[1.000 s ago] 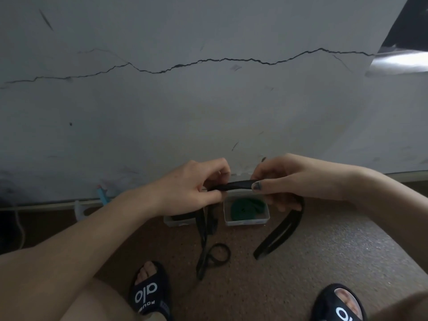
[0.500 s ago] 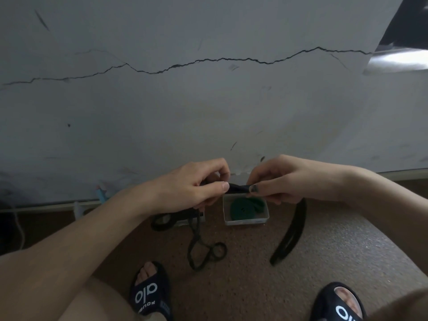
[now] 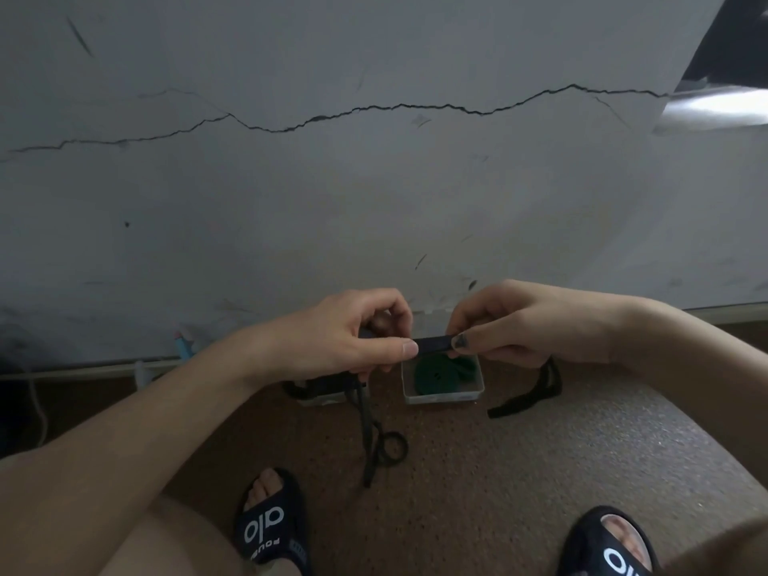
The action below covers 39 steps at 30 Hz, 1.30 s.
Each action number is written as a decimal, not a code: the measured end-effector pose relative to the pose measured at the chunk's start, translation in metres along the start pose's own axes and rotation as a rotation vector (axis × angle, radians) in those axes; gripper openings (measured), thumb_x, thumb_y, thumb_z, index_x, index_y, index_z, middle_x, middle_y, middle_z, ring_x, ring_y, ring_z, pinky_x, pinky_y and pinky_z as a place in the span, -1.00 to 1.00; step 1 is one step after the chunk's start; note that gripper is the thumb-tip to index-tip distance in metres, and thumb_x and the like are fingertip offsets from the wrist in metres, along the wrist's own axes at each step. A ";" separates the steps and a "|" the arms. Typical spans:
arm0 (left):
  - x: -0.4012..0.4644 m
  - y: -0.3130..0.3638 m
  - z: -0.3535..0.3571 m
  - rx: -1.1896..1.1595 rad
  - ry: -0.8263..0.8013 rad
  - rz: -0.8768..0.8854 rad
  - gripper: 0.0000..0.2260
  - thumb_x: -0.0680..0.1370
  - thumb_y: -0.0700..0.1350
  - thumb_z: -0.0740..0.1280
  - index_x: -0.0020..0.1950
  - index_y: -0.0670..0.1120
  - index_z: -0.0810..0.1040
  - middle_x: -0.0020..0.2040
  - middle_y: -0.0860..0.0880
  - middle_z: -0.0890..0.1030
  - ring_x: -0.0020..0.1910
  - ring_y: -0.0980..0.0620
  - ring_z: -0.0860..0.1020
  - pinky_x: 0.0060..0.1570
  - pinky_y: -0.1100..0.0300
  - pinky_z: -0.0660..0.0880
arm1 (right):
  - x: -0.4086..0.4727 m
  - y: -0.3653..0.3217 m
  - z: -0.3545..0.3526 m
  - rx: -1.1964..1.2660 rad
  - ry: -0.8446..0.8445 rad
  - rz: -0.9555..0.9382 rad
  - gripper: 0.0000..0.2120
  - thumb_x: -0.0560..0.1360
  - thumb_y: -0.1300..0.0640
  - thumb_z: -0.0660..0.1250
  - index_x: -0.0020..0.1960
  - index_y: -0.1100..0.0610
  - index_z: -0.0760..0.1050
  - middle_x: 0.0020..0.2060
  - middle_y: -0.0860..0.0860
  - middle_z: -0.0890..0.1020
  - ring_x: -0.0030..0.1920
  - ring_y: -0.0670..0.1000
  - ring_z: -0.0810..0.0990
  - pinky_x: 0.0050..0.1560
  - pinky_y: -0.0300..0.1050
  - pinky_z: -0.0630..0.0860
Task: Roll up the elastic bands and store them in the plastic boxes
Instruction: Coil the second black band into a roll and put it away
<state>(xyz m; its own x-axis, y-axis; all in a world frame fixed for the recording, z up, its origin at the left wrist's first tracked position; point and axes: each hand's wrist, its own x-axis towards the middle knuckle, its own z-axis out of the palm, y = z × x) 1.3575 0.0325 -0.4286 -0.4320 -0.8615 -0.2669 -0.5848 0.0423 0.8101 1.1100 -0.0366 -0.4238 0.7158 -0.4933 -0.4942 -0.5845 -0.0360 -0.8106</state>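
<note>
Low at about seven o'clock, the left hand (image 3: 332, 338) pinches one end of a flat black elastic band (image 3: 432, 345); its loose length hangs to a small loop on the speckled brown floor (image 3: 540, 463). Beneath that hand sits a partly hidden clear plastic box (image 3: 322, 396). Toward five o'clock, the right hand (image 3: 528, 322) pinches the band's other end above a second clear plastic box (image 3: 442, 396) holding a rolled green band (image 3: 432, 374).
</note>
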 end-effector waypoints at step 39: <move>0.007 -0.006 0.014 0.350 -0.005 0.085 -0.85 0.64 0.04 0.34 -0.03 0.09 0.39 -0.20 0.08 0.49 -0.29 0.13 0.41 -0.27 0.19 0.35 | 0.009 -0.001 0.027 0.013 0.012 -0.019 -0.96 0.62 0.28 0.20 0.02 0.17 0.39 -0.09 0.11 0.76 -0.22 0.14 0.62 -0.07 0.14 0.53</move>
<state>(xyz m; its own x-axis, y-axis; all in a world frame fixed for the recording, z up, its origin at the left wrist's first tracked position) 1.3488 0.0330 -0.4429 -0.4922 -0.8448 -0.2098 -0.7459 0.2851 0.6019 1.1273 -0.0176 -0.4362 0.7220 -0.5030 -0.4752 -0.5659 -0.0340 -0.8238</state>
